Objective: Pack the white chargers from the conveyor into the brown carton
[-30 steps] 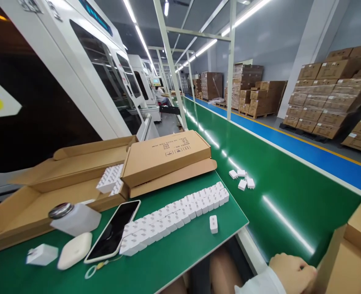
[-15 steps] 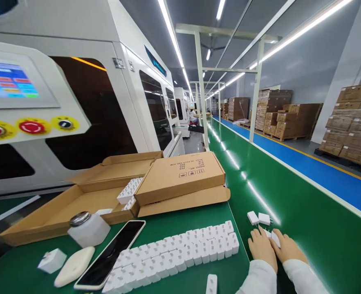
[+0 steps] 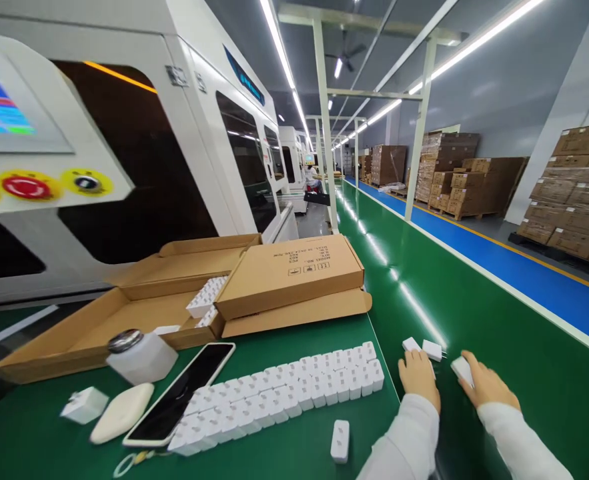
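Observation:
My right hand (image 3: pixel 489 383) is closed on a white plug adapter (image 3: pixel 462 371) over the green belt. To its left, my left hand (image 3: pixel 419 379) rests its fingers on a white adapter (image 3: pixel 411 344); what lies under its palm is mostly hidden. Another adapter (image 3: pixel 433 350), its prongs pointing right, lies between the hands, just beyond them. Two long rows of white adapters (image 3: pixel 274 393) stand prongs up on the green table, left of my hands. A single adapter (image 3: pixel 341 441) sits apart, nearer the front edge.
An open cardboard box (image 3: pixel 124 313) and a closed one (image 3: pixel 294 273) lie behind the rows. A phone (image 3: pixel 181 393), a white bottle (image 3: pixel 141 358), a cream oval object (image 3: pixel 123 413) and a white cube (image 3: pixel 84 405) are at left. A machine (image 3: pixel 194 133) stands behind.
My hands have moved apart. The right one has shifted right with an adapter, and the left one has moved slightly left and up onto another adapter.

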Motion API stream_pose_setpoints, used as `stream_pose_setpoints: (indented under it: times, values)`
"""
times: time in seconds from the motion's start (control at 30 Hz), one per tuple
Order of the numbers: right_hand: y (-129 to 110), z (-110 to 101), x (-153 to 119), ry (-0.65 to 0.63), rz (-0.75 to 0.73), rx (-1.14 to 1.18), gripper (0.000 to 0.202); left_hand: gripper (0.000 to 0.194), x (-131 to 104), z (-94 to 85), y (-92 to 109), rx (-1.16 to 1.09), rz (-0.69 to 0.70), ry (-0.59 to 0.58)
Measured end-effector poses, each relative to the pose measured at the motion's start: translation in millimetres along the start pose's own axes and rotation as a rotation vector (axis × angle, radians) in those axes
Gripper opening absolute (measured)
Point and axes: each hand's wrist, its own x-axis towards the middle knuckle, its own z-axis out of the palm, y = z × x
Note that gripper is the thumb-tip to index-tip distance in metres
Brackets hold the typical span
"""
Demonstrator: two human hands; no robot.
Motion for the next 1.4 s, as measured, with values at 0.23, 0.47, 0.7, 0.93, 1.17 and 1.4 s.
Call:
stream_pose_setpoints:
  times: [0.23, 0.47, 0.7, 0.93, 1.17, 1.4]
  values:
    - [-11.9, -0.6, 52.9, -0.131, -0.203, 0.148, 0.044, 0.038, 4.2, -18.4, -6.3, 0.084, -0.046, 0.095]
    - [11.0, 17.3, 50.2, -0.109, -0.127, 0.349, 0.044, 0.023, 20.6, -17.8, 5.3, 0.177, 0.118, -0.069]
    - [54.4, -21.8, 7.3, 0.035, 0.057, 0.702, 0.063, 0.017, 14.4, -37.4, 21.0, 0.187, 0.288, -0.267]
    - [12.1, -79.2, -22.7, 0.12, 0.208, 1.187, 0.059, 0.029, -45.8, -58.1, 34.6, 0.106, 0.325, -0.223]
    - [-11.8, -95.6, -45.5, 0.158, 0.197, 1.359, 0.054, 0.036, -60.2, -53.3, 16.9, 0.183, 0.255, -0.286]
    - [3.1, -96.8, -96.9, 0.072, 0.226, 1.357, 0.053, 0.019, -42.5, -41.9, 35.6, 0.219, 0.51, -0.427]
